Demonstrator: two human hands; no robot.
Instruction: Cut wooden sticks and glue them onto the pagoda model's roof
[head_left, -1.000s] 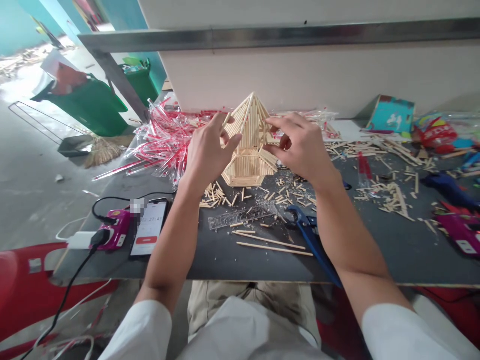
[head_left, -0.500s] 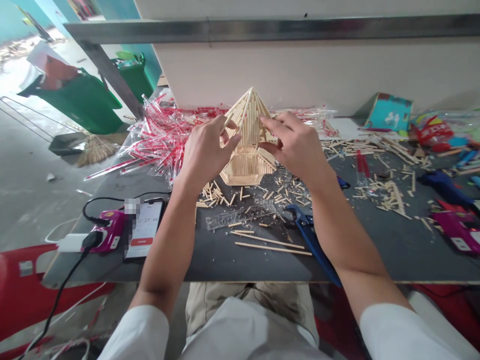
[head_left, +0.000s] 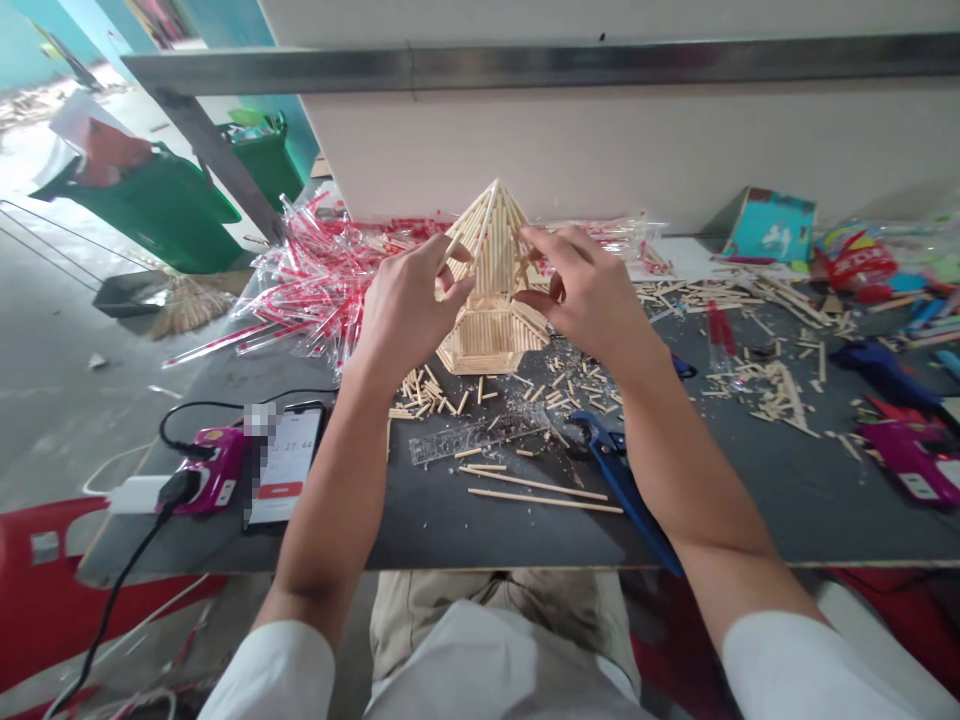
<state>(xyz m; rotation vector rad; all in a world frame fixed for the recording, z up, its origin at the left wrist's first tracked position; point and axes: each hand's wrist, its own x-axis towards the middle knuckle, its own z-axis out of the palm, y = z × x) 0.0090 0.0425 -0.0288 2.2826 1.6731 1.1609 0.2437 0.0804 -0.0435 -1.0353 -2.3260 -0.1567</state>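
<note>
Where the stick model [head_left: 491, 265] stands: upright on the table [head_left: 450, 545], behind scattered short sticks [head_left: 426, 390].
Left hand [head_left: 409, 300]: thumb and fingers parted beside the peaked roof [head_left: 495, 228].
Right hand [head_left: 592, 290]: thumb and fingers spread opposite; either hand's contact unclear.

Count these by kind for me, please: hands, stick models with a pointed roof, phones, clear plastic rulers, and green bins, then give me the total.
Hands: 2, left and right
Pointed-roof stick model: 1
Phone: 1
Clear plastic ruler: 1
Green bins: 2, nearer bin and farther bin
Total: 7
</note>
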